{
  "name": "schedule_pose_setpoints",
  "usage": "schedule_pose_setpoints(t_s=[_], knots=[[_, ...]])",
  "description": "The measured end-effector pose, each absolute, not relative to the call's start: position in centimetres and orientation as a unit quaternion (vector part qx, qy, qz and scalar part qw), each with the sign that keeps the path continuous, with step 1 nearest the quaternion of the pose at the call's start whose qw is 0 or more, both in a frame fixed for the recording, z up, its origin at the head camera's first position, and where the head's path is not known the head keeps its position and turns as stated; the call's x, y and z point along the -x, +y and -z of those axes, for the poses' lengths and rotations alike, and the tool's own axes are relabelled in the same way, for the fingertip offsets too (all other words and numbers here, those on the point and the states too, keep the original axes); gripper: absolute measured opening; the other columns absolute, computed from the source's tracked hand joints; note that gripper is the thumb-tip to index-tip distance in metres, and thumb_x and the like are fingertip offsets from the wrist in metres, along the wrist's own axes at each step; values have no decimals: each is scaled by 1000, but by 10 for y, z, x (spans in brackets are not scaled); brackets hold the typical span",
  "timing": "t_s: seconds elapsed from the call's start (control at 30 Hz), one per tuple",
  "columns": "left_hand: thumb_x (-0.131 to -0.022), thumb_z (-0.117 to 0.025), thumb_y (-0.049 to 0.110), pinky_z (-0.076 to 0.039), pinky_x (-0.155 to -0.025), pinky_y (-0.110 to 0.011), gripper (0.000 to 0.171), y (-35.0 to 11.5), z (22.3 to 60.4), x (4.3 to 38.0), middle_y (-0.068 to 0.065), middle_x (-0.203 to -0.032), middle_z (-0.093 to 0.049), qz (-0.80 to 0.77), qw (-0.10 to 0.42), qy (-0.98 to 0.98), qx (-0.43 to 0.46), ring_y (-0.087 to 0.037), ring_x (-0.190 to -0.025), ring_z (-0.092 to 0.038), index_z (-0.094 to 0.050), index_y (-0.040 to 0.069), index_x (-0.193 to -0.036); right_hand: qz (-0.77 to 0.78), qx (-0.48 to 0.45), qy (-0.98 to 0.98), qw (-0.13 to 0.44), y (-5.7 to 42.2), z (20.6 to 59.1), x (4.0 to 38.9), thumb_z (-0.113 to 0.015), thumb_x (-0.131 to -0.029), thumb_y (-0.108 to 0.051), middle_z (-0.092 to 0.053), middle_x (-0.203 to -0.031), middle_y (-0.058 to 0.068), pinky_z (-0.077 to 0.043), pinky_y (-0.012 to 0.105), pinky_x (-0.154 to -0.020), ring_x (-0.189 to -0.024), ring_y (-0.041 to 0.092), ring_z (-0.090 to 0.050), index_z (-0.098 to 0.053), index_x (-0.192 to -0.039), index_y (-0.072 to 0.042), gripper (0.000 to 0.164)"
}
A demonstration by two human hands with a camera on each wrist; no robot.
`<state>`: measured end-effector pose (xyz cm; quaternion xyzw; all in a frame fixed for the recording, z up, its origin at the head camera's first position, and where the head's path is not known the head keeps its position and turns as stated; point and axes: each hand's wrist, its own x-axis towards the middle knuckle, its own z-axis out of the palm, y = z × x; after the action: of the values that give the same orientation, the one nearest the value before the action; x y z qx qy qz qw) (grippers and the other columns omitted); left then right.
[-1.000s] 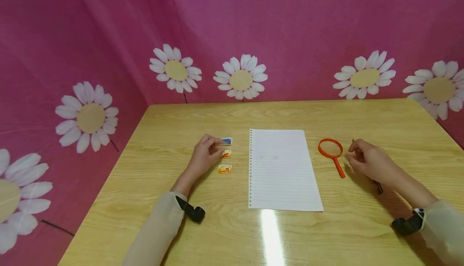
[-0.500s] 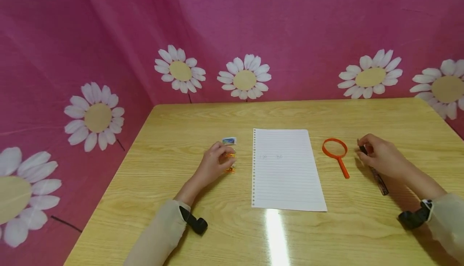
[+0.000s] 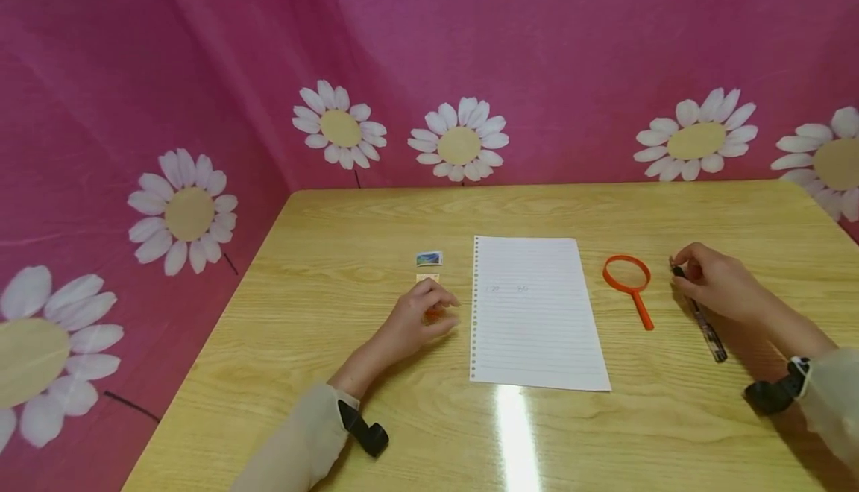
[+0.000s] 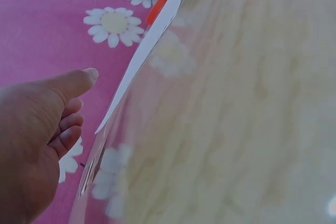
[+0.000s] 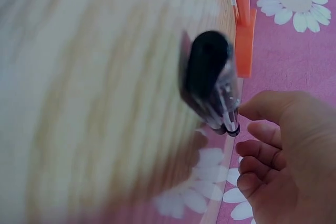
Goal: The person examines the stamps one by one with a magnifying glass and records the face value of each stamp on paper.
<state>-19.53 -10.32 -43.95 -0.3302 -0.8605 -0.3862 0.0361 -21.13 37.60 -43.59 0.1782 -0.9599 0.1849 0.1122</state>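
Note:
My left hand (image 3: 412,320) is low over a column of small picture stamps, thumb and fingers loosely bent and apart. The orange stamp (image 3: 434,314) beneath it is mostly hidden. Just beyond the fingers lies a yellow stamp (image 3: 427,278), partly covered, and farther back a blue stamp (image 3: 429,259). In the left wrist view nothing shows in the left hand (image 4: 37,129). At the right, my right hand (image 3: 721,283) pinches the far end of a dark, clear-barrelled pen (image 3: 708,334) lying slantwise. The right wrist view has the thumb tip against the pen (image 5: 210,72).
Between the hands lies a lined sheet of paper (image 3: 537,343) with punched holes and faint writing. An orange magnifying glass (image 3: 642,309) rests between the paper and the pen. A pink flowered cloth (image 3: 564,45) hangs behind the wooden table (image 3: 376,216).
My left hand has moved toward me along the stamps, uncovering the blue one and covering the orange one. My right hand has shifted slightly away, showing more of the pen.

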Motion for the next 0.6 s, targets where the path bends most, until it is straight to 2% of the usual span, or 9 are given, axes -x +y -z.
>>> schedule_pose_setpoints(t_s=[0.17, 0.33, 0.47, 0.6], knots=[[-86, -75, 12, -53, -83, -29, 22, -98, 437, 186, -8, -103, -58, 371, 20, -856, 359, -21, -91, -60, -69, 4, -106, -180, -173, -963, 101, 376, 437, 213, -72, -83, 1, -50, -72, 2, -30, 23, -53, -58, -3, -30, -54, -106, 6, 30], [-87, -74, 17, -51, -88, -27, 25, -91, 434, 177, -6, -106, -57, 349, -28, -857, 377, -17, -97, -57, -68, 7, -109, -173, -176, -964, 100, 377, 438, 214, -72, -83, 1, -50, -71, 3, -31, 23, -52, -58, -2, -31, -53, -106, 7, 31], [-88, -74, 22, -45, -85, -21, 25, -86, 432, 172, -3, -105, -57, 317, -47, -858, 401, -14, -95, -52, -69, 10, -109, -167, -179, -964, 104, 376, 438, 214, -72, -83, 1, -51, -70, 3, -32, 23, -53, -58, -2, -32, -52, -106, 7, 31], [-88, -74, 24, -43, -83, -20, 24, -85, 432, 170, -1, -103, -57, 285, -43, -854, 432, -12, -92, -50, -69, 12, -108, -166, -179, -964, 104, 375, 439, 213, -72, -83, 1, -51, -70, 3, -33, 23, -53, -58, -1, -33, -52, -106, 8, 31]])
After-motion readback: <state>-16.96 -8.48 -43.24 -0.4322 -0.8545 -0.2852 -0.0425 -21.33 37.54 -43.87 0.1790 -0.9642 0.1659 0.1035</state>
